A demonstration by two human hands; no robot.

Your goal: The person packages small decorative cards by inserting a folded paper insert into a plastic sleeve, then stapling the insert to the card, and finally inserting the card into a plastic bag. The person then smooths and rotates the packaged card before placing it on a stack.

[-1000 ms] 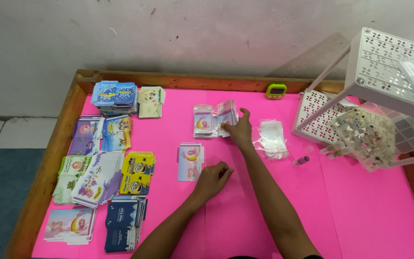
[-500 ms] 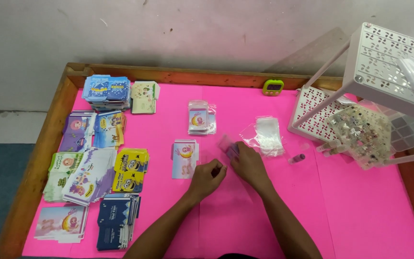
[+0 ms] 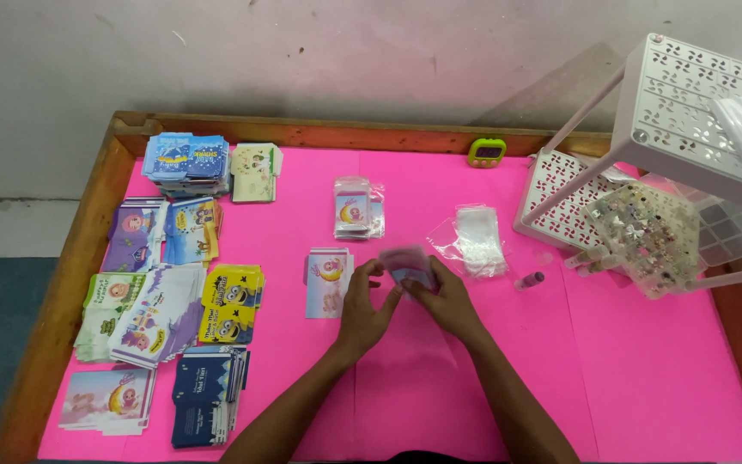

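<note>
**A:** Pink everywhere, that's the first thing you notice. The worktop (image 3: 629, 378) is covered in bright pink sheet with a wooden rim. So what are your hands on?

**B:** Both are on one small clear sleeve with a card inside (image 3: 407, 262), dead centre of the worktop. My left hand (image 3: 364, 301) has its grip pressed onto the sleeve's left edge, thumb and fingertips pinching it. My right hand (image 3: 447, 296) pinches the right edge the same way. The sleeve sits tilted up between them, a bit blurry, so I can't tell the print.

**A:** And around it?

**B:** A pale card with a pink picture (image 3: 328, 282) lies just beside my left hand, at 9 o'clock. A little pile of sleeved cards (image 3: 356, 209) is near, at 11 o'clock. Loose empty plastic bags (image 3: 474, 245) are at 2 o'clock, close to my right hand. Further out at 3 o'clock there's a white perforated rack (image 3: 689, 94) with a tray of small trinkets (image 3: 646, 236). Stacks of printed cards (image 3: 173, 283) fill the 9 o'clock side, well apart.
</note>
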